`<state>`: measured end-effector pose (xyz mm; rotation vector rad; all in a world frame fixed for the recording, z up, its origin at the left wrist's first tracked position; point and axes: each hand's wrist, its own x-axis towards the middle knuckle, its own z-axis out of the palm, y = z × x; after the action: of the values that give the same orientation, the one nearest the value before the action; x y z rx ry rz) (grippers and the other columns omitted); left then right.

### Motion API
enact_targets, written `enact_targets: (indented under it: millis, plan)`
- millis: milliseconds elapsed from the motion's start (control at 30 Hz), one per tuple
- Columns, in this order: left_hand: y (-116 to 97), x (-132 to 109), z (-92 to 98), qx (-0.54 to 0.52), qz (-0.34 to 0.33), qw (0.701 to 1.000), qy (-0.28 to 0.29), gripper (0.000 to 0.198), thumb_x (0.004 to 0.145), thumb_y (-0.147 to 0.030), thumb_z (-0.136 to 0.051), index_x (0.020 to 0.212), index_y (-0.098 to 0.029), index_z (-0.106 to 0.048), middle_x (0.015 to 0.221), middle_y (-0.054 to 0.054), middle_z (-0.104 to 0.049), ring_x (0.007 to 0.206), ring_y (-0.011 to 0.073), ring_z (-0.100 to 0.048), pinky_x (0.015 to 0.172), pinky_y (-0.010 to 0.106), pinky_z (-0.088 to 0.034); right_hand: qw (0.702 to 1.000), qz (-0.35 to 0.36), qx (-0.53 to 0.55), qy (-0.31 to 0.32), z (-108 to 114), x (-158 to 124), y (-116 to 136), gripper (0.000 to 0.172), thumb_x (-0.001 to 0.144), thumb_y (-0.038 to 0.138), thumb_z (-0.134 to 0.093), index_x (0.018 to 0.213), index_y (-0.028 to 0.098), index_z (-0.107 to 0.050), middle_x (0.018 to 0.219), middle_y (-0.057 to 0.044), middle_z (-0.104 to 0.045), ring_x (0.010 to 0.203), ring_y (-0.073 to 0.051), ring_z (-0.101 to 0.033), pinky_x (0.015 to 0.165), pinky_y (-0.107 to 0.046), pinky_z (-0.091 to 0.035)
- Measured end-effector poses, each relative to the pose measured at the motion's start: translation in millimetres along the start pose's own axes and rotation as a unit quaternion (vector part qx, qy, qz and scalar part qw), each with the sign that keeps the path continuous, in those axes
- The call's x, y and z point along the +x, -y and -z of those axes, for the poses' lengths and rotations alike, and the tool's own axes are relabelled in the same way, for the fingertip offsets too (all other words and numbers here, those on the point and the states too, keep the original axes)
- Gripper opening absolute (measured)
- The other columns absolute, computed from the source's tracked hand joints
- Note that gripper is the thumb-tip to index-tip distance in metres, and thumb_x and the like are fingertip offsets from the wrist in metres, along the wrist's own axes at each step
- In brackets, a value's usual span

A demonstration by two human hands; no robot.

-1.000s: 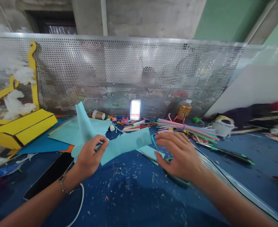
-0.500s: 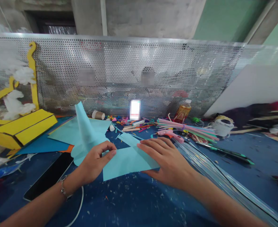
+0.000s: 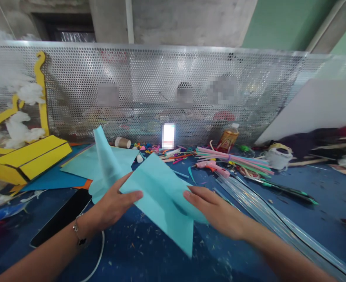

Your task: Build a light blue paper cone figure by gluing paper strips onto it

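Observation:
Both hands hold a light blue sheet of paper (image 3: 161, 192) lifted off the blue table (image 3: 161, 254). My left hand (image 3: 111, 207) grips its left edge, thumb on top and fingers hidden behind. At the sheet's right side my right hand (image 3: 216, 211) holds it, fingers partly under the paper. The sheet tilts, one corner pointing down toward me. Behind my left hand a second light blue piece (image 3: 105, 160) stands curled upward.
A black phone (image 3: 61, 217) with a white cable (image 3: 98, 258) lies left. Further off are a yellow box (image 3: 28, 158), coloured straws (image 3: 234, 158), a pink glue gun (image 3: 211, 167), a bottle (image 3: 228, 139), a white cup (image 3: 277, 158), and a clear plastic strip (image 3: 267, 217). A perforated metal screen (image 3: 161, 90) backs the table.
The sheet lay flat under both hands half a second ago. Now it is lifted and turned, its corner swinging down toward me, with my right hand shifted under its right side.

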<state>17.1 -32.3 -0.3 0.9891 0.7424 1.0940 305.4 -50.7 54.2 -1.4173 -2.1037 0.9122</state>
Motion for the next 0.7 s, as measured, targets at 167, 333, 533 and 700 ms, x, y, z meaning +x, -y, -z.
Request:
enact_targets:
  millis: [167,333,533,700]
  plan:
    - [-2.5,5.0,-2.7,0.011,0.088,0.995,0.034,0.056,0.072,-0.025,-0.089,0.124,-0.017,-0.067,0.115,0.013,-0.077,0.102,0.0331,-0.074,0.098,0.051,-0.057,0.984,-0.087,0.146,0.047,-4.2,7.9,-8.9,0.043,0.087,0.063,-0.067,0.099,0.022,-0.073,0.087,-0.004,-0.069,0.08,-0.02,-0.064,0.064,-0.028,-0.052]
    - [3.5,2.4,-4.2,0.192,0.09,0.974,0.075,0.067,0.08,-0.035,-0.081,0.14,-0.02,-0.056,0.133,0.014,-0.07,0.116,0.0346,-0.07,0.102,0.054,-0.055,0.978,-0.056,0.198,0.016,-25.7,18.5,-19.9,0.069,0.087,0.04,-0.068,0.149,0.024,-0.043,0.084,0.002,-0.065,0.065,-0.015,-0.057,0.054,-0.025,-0.046]
    - [20.6,-2.8,-6.1,0.6,-0.08,0.796,0.009,0.067,0.088,-0.026,-0.064,0.152,-0.019,-0.045,0.153,0.018,-0.05,0.139,0.0357,-0.051,0.117,0.058,-0.041,0.986,-0.084,0.132,0.049,-38.3,23.1,-36.5,0.053,0.09,0.028,-0.06,0.143,0.026,-0.055,0.094,-0.002,-0.07,0.05,-0.011,-0.053,0.04,-0.023,-0.044]
    - [31.3,-4.4,-13.2,0.735,-0.14,0.659,0.078,0.044,0.094,-0.015,-0.047,0.134,-0.014,-0.063,0.14,0.017,-0.058,0.131,0.0339,-0.052,0.111,0.053,-0.045,0.987,-0.07,0.14,0.03,-41.0,29.2,-41.7,0.037,0.097,0.037,-0.053,0.127,0.022,-0.066,0.085,-0.002,-0.07,0.056,-0.015,-0.06,0.045,-0.026,-0.049]
